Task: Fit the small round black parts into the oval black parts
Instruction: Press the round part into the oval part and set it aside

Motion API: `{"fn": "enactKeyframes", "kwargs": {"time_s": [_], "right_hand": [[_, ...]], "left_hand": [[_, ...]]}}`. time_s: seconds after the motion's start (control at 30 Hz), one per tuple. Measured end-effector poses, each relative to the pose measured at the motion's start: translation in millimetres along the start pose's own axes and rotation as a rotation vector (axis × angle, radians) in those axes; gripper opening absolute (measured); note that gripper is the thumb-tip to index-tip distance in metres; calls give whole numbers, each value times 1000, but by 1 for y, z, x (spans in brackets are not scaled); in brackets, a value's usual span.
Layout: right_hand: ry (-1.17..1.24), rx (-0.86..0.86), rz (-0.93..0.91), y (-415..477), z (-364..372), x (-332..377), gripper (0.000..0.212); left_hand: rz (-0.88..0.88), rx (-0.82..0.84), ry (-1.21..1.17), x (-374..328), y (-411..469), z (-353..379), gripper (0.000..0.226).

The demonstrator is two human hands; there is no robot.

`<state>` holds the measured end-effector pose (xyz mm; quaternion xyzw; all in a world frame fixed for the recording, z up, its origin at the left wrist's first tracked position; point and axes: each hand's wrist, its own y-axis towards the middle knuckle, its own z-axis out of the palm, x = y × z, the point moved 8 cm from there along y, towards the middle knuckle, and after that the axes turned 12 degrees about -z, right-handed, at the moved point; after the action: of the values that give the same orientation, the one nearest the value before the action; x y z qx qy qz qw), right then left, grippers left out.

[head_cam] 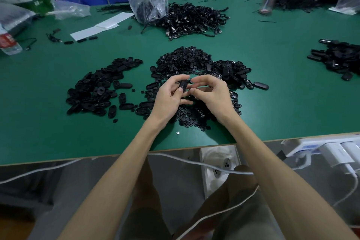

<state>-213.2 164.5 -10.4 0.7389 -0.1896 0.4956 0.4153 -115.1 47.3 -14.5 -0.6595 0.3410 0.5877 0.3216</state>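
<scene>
Bench (pixel 58 132), green top, person seated at the near edge, both forearms over it.

Left hand (pixel 169 93): held one oval black part (pixel 183 84) up off the surface, thumb on its near end and fingers curled behind it. The part stood roughly on end and was tilted.

Right hand (pixel 211 93): fingers curled, with index and thumb tips drawn close together right beside the oval. I could not tell whether a round piece was pinched between them; anything there was too small and dark to make out.

Stock: small round black parts (pixel 185 58) in a heap at mid-bench just beyond the hands, with more spread under the wrists toward the near edge. Loose ovals (pixel 93 91) piled toward the left edge, and a second lot of ovals (pixel 233 72) just right of the round heap. A cable tangle (pixel 194 17) and a clear plastic bag (pixel 146 0) lay toward the far edge.

Handling, as judged:
- The oval looked like light moulded plastic or rubber, matte rather than slick. A fingertip pinch carried it easily.
- Best held by the ends or long edges, as the left hand did, which leaves the recess open for the insert.
- It is probably stiff enough to take a press without folding, though that can't be confirmed from sight.
- The round pieces are tiny and light, and easy to fumble or scatter. They should be picked up at the rim with two fingertips.
- Black on black makes alignment hard to see, so seating would likely go by feel.
</scene>
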Motion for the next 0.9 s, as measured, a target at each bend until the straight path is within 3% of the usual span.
{"fn": "enactKeyframes", "kwargs": {"time_s": [0.4, 0.6, 0.73, 0.9], "right_hand": [[101, 10, -34, 0, 1, 3, 19], [118, 18, -59, 0, 1, 4, 18], [112, 21, -67, 1, 1, 4, 17], [82, 21, -39, 2, 2, -1, 21]], "left_hand": [[-33, -32, -166, 4, 0, -9, 40], [-32, -51, -175, 5, 1, -11, 38], [-17, -51, -158, 7, 4, -10, 25], [27, -46, -124, 4, 3, -8, 32]]}}
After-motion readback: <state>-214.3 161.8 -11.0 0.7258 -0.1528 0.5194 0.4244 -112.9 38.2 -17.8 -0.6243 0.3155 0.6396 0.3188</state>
